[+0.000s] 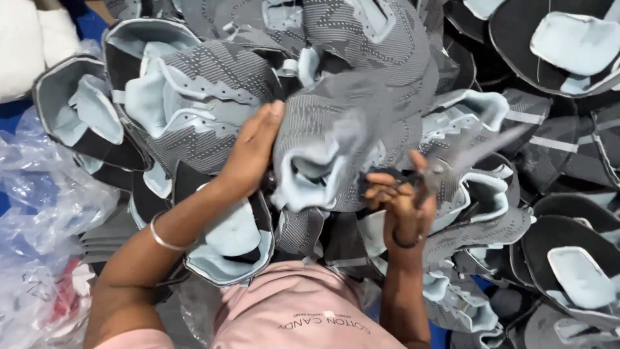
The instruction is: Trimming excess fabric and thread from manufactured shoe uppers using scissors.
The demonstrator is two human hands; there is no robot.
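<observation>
My left hand (253,152) grips the side of a grey knitted shoe upper (336,139) with a pale blue padded lining, held up in the middle of the view. The upper is blurred by motion. My right hand (400,200) is closed around small metal snips (429,178), just right of the upper's lower edge. A thin bangle sits on my left wrist and a dark band on my right.
A big heap of the same grey and pale blue shoe uppers (194,84) fills the view. Dark uppers with blue insoles (568,45) lie at the right. Crumpled clear plastic bags (39,213) lie at the left. My pink shirt (297,317) shows below.
</observation>
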